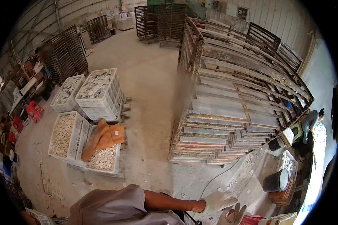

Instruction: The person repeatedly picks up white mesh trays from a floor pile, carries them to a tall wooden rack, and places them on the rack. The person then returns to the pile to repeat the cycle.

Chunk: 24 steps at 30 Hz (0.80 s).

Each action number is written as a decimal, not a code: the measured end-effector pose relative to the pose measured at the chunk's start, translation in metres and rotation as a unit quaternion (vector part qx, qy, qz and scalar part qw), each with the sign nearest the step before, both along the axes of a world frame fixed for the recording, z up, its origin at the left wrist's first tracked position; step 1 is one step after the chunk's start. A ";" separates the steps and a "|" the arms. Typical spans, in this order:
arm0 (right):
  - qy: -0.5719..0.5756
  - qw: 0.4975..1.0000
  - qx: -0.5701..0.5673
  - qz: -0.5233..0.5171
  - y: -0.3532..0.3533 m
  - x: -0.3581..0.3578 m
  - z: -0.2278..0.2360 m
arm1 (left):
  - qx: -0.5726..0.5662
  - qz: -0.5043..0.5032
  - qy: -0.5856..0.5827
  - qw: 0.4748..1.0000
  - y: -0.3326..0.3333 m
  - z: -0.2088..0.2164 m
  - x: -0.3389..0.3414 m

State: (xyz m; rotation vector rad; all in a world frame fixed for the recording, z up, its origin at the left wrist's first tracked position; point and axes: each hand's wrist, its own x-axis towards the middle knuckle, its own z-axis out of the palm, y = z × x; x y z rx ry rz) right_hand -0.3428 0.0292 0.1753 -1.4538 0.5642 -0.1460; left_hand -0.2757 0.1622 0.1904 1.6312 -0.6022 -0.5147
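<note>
My left arm, in a grey sleeve, reaches across the lower edge toward the right. At its end, my left hand (218, 201) wears a pale work glove, its fingers stretched out with nothing visible in them. Just below it, close to or touching it, my right hand (233, 216) shows a gloved palm with its fingers apart; its wrist is cut off by the lower edge. Beside the right hand lies a red object (251, 219), only partly in view. A thin dark cable (214, 179) curves over the floor beyond the hands.
A tall rusty rack (233, 93) loaded with flat boards stands ahead. White crates (95, 101) of tile pieces stand at left, an orange cloth (103, 138) over one. At right are a black bucket (276, 181) and another person (310, 122). Debris litters the floor.
</note>
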 end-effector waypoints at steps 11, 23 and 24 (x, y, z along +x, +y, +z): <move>0.004 0.999 0.010 0.032 0.024 0.025 -0.005 | 0.008 -0.038 0.080 0.996 0.016 0.021 -0.008; 0.001 0.999 0.022 0.049 0.027 0.024 -0.009 | -0.002 0.101 -0.032 0.994 0.004 0.002 -0.020; -0.001 0.998 0.024 0.049 0.026 0.022 -0.008 | 0.013 0.093 -0.006 0.996 0.004 0.005 -0.020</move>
